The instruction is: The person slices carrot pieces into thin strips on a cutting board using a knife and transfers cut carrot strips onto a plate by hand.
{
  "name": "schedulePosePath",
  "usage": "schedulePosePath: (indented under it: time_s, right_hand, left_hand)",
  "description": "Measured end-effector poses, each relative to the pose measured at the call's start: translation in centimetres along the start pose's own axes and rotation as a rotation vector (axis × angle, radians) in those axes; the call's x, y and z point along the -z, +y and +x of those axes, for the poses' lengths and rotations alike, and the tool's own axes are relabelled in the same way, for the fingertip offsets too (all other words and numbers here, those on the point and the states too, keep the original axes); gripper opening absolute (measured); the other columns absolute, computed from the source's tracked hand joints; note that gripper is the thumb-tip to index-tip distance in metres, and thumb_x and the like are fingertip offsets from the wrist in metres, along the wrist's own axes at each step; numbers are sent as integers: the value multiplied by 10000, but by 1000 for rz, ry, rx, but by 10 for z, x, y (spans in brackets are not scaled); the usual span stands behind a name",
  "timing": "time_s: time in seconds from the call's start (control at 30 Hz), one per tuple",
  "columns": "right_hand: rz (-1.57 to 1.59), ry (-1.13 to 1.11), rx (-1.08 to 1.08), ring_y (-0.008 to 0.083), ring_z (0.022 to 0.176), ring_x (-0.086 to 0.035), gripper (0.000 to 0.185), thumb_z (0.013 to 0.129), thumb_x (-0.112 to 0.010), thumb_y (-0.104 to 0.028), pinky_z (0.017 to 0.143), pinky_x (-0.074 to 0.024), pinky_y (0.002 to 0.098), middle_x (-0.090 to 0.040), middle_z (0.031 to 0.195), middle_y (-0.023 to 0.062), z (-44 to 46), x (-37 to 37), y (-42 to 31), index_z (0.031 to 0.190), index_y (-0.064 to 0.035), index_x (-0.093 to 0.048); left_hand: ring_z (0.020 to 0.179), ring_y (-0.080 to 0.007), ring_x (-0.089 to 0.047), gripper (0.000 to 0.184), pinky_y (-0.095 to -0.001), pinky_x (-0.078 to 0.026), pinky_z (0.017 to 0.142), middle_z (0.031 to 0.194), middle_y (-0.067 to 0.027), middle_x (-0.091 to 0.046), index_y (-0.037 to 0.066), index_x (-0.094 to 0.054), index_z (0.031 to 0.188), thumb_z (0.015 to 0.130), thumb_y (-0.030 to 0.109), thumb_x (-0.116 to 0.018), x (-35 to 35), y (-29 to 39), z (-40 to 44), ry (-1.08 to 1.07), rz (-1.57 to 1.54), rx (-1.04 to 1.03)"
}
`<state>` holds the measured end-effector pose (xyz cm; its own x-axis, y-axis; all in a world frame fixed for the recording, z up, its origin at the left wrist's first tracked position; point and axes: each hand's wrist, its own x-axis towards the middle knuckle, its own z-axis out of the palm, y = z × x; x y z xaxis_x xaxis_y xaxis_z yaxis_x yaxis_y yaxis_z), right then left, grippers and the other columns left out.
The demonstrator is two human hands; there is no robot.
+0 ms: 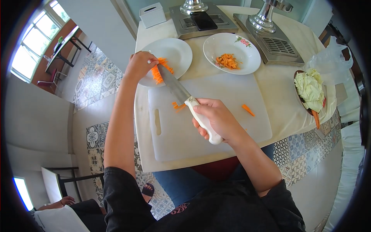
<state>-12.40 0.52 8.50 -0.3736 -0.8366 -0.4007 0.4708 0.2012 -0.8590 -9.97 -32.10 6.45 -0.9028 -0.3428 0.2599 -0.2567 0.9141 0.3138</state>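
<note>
My right hand [216, 118] is wrapped around the white handle of a kitchen knife [176, 87], whose blade points up and left over the rim of a white plate [181, 52]. My left hand [143, 65] is closed, with its fingers bent at the blade's tip; what they pinch, if anything, is hidden. Shredded carrot [157, 75] lies on that plate beside the blade. Below the plate is a white cutting board [216, 143], with a few carrot strips under the blade and one carrot piece [248, 110] farther right.
A flowered plate [210, 48] holds more carrot shreds. Cabbage [309, 89] and a carrot [316, 119] sit in a dish at the right, near a plastic bag [332, 62]. Metal stands, a phone [203, 21] and a tissue box [152, 15] line the back. Another person sits lower left.
</note>
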Motion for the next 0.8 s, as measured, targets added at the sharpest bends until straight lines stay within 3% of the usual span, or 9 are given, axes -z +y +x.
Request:
schedulePosePath:
  time_s: [0.13, 0.23, 0.4, 0.53, 0.63, 0.8]
  right_hand:
    - [-80, -34, -36, 116, 489, -553, 291, 1011, -459, -221, 437, -454, 286, -585, 717, 52, -15, 2, 1, 1160, -16, -603]
    - [-113, -30, -74, 119, 489, -558, 310, 1016, -469, -209, 437, -456, 284, -591, 728, 57, -43, 8, 2, 1217, -4, -587]
    - [-120, 8, -82, 111, 490, -557, 444, 1016, -498, -152, 433, -448, 259, -593, 729, 60, -101, 32, 11, 1436, -6, -488]
    - [-100, 29, -125, 106, 482, -542, 486, 1008, -523, -135, 437, -444, 253, -592, 727, 61, -149, 56, 22, 1475, -13, -461]
    - [-82, 51, -185, 105, 481, -535, 502, 1003, -533, -125, 438, -440, 253, -596, 730, 64, -178, 67, 32, 1487, -18, -453]
    - [-29, 36, -227, 106, 496, -542, 500, 1002, -535, -117, 441, -439, 255, -606, 737, 65, -192, 66, 46, 1485, -20, -455]
  left_hand:
    - [937, -247, -670, 143, -402, -424, 1029, 926, -59, -744, 114, -797, 947, 870, 200, -712, 0, 6, -3, -2, 98, 27]
    - [938, -249, -671, 154, -402, -426, 1028, 937, -54, -750, 117, -800, 957, 873, 204, -704, -4, 5, -6, 38, 72, 17]
    - [925, -257, -679, 159, -423, -436, 1015, 965, -48, -761, 112, -802, 939, 873, 207, -692, 4, 16, -18, 131, -46, 54]
    - [910, -282, -681, 117, -396, -524, 873, 963, -83, -758, 75, -788, 911, 846, 153, -730, 19, 42, -50, 305, -71, -58]
    - [961, -235, -680, 145, -351, -521, 854, 972, -80, -750, 66, -786, 952, 863, 172, -744, 22, 72, -87, 137, -163, 77]
    - [952, -215, -648, 213, -350, -510, 859, 984, -61, -727, 88, -771, 1063, 864, 162, -757, -1, 93, -121, -46, -327, 68]
